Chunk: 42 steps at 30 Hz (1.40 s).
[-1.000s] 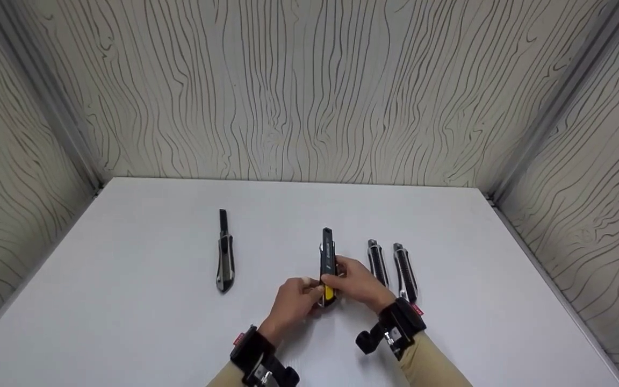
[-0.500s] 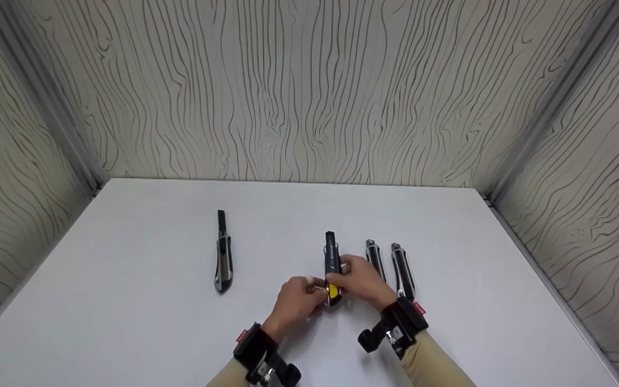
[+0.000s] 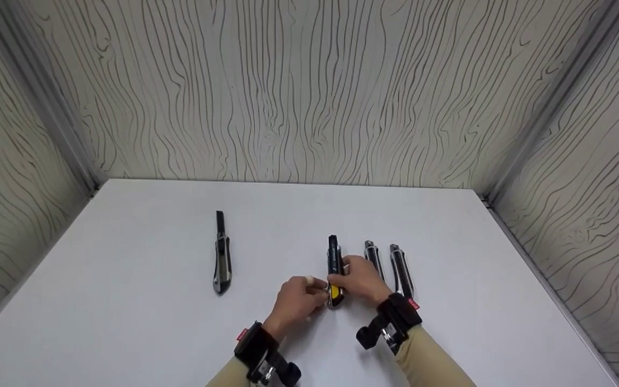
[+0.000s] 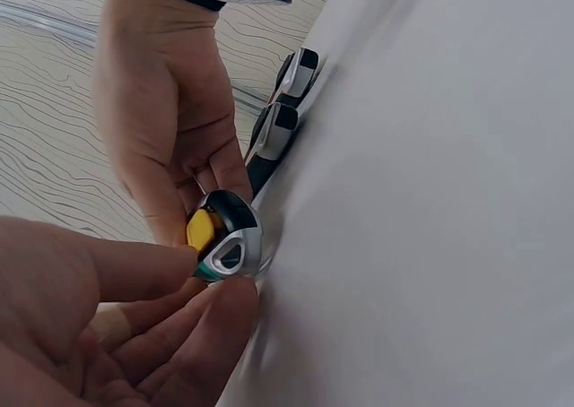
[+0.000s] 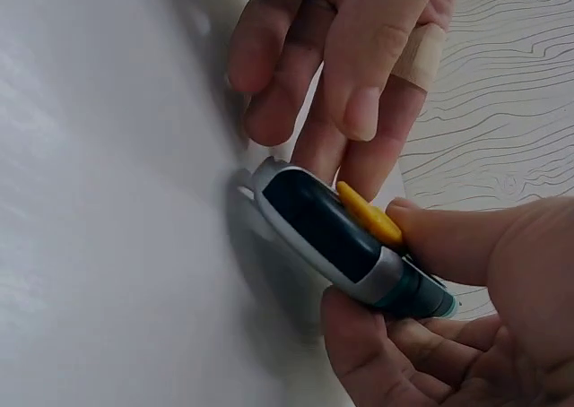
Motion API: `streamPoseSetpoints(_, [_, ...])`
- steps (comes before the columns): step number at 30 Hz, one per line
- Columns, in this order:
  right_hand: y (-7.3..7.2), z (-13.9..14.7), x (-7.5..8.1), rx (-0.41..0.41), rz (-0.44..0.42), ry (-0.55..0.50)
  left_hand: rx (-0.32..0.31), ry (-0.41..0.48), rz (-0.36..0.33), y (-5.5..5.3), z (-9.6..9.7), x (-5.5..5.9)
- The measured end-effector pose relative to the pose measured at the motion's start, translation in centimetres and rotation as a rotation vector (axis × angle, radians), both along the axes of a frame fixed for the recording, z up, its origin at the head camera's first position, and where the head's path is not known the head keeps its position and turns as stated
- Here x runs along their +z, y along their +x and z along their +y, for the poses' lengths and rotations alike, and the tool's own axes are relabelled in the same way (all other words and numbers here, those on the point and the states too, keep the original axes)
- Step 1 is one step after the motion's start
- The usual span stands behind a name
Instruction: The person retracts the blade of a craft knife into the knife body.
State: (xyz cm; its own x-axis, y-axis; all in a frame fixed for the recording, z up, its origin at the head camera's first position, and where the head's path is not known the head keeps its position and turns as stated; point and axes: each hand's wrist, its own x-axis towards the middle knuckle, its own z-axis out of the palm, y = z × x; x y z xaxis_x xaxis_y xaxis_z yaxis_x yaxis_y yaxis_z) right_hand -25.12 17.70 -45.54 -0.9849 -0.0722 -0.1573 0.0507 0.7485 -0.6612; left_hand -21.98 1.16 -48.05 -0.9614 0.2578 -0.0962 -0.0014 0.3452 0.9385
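In the head view, a box cutter [image 3: 334,260] with a dark body, silver trim and a yellow slider points toward the back wall. My right hand [image 3: 362,277] pinches it, thumb on the slider side and fingers underneath, as the right wrist view shows. The cutter's rounded butt [image 5: 309,219] is close over the white tabletop. Beside that butt is my left hand [image 3: 294,302], its fingers loosely bent and its thumb apart from them. A bandage [image 5: 420,56] wraps one left finger. Left fingertips [image 4: 235,295] lie right at the butt without gripping it.
Two similar box cutters, one [image 3: 373,255] partly hidden by my right hand and another [image 3: 402,269] beside it, lie to the right. A further cutter [image 3: 222,263] with its dark front part extended lies at left. Wood-patterned walls [image 3: 288,91] enclose the white table [image 3: 143,322].
The box cutter has shifted slightly right and toward me, its front end lower in view. My left fingers have loosened from its butt end while my right hand keeps its pinch.
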Motion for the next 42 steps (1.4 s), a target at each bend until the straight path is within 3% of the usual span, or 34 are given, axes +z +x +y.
streamPoseSetpoints(7, [0.0, -0.1, 0.0, -0.01, 0.025, 0.023, 0.021, -0.022, 0.014, 0.1, 0.2, 0.2])
streamPoseSetpoints(19, [0.4, -0.5, 0.7, -0.039, -0.012, 0.111, 0.011, -0.019, 0.0, 0.0, 0.4, 0.2])
streamPoseSetpoints(35, [1.2, -1.1, 0.3, -0.033, 0.145, 0.292, 0.0, -0.001, 0.023, 0.1, 0.4, 0.3])
streamPoseSetpoints(42, [1.3, -0.8, 0.2, -0.058, 0.136, 0.27, -0.003, 0.005, 0.011, -0.1, -0.2, 0.8])
